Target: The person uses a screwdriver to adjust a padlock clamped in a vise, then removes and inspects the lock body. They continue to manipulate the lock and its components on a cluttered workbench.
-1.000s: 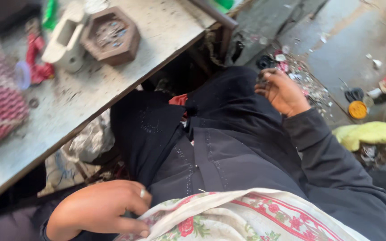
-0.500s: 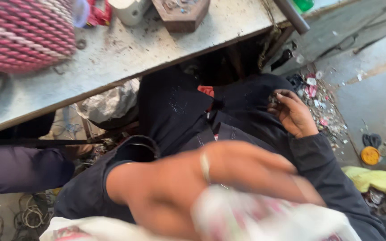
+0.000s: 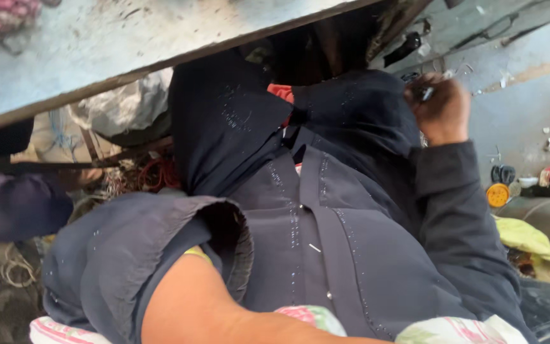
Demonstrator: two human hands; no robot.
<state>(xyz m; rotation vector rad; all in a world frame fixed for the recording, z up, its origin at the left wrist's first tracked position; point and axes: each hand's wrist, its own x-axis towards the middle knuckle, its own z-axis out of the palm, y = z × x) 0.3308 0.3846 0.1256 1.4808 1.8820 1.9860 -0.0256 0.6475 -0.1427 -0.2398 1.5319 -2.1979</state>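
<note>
Right hand (image 3: 439, 109): grip curled shut around small dark item (image 3: 425, 93), hard to identify, held just above dark garment (image 3: 326, 210) on lap, beside counter (image 3: 97, 51) edge. Left hand out of frame; only forearm (image 3: 205, 306) shows at bottom, grip cannot tell. Versus half second ago: left hand gone from view, right hand raised off garment, floral cloth (image 3: 453, 331) now mostly hidden.

Matt dark cloth garment (image 3: 326, 242), scuffed worktop (image 3: 128, 44)

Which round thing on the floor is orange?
The small orange disc on the floor at the right edge. The darker round thing just above it is black, not orange.
</note>
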